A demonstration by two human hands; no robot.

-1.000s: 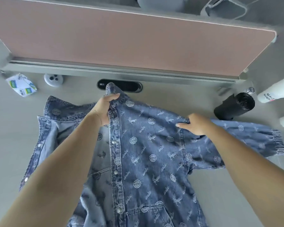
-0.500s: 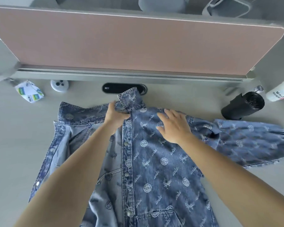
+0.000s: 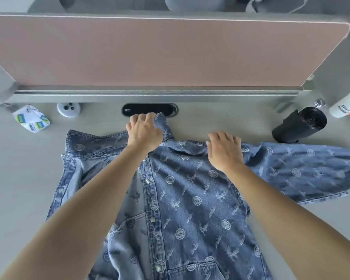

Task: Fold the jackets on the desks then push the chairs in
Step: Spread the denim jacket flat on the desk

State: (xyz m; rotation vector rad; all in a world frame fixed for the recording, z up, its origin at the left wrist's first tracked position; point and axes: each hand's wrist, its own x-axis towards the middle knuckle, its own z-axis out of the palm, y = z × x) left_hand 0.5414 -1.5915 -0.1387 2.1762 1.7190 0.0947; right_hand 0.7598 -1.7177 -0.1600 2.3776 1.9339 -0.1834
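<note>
L hand (image 3: 143, 132) grips jacket (image 3: 190, 209) collar, R hand (image 3: 224, 151) flat on shoulder; sleeve (image 3: 303, 172) runs rightward, nearest R hand.

One jacket (image 3: 190, 199), two hands (image 3: 143, 134) (image 3: 224, 150), one black roll (image 3: 299, 126)

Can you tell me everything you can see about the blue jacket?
The jacket is blue denim patterned with pale round badges and scribbly marks, with silver snap buttons down the front. It lies spread out, front up, on the grey desk, not folded yet. Its left side is flapped open, showing the lighter inside. One sleeve stretches right. The left hand grips the collar; the right hand presses on the shoulder.
</note>
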